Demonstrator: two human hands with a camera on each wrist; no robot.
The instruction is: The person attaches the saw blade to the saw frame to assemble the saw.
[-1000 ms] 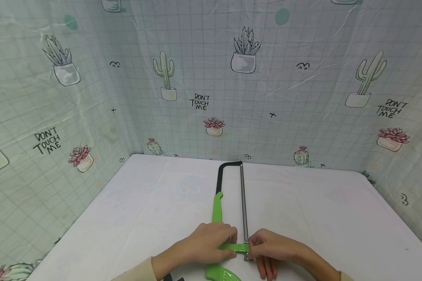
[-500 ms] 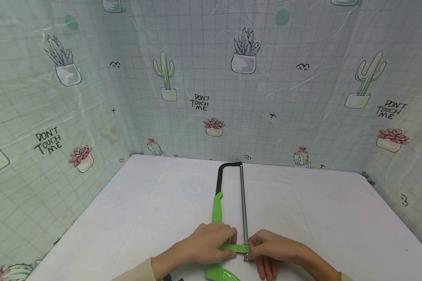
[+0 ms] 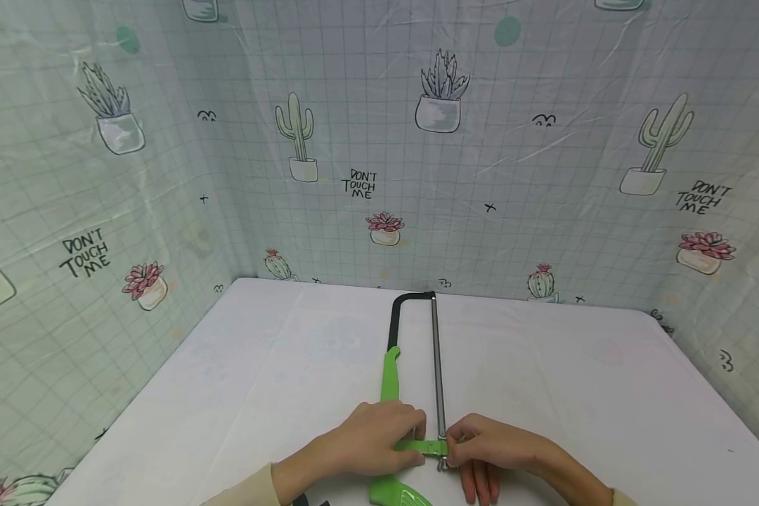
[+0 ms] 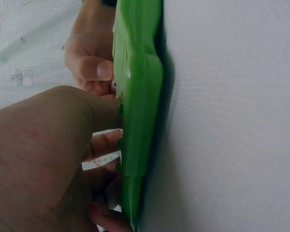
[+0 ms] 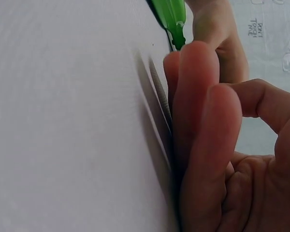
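A hacksaw [image 3: 390, 379] with a green handle and frame lies flat on the table. Its black bow points away from me, and the grey blade [image 3: 438, 365] runs along the right side. My left hand [image 3: 376, 439] grips the green frame, thumb and fingers about the short green crosspiece [image 3: 430, 446]. At the crosspiece's right end, the thumb and forefinger of my right hand [image 3: 490, 443] pinch the hacksaw close to the blade's near end. A small metal wing nut [image 3: 443, 464] sticks out just below. The left wrist view shows the green frame [image 4: 140, 96] edge-on.
White cloth covers the table [image 3: 575, 372]. Behind it and at both sides hangs a cactus-print sheet [image 3: 582, 211]. Part of a black object [image 3: 301, 500] shows at the bottom edge, beside the left forearm.
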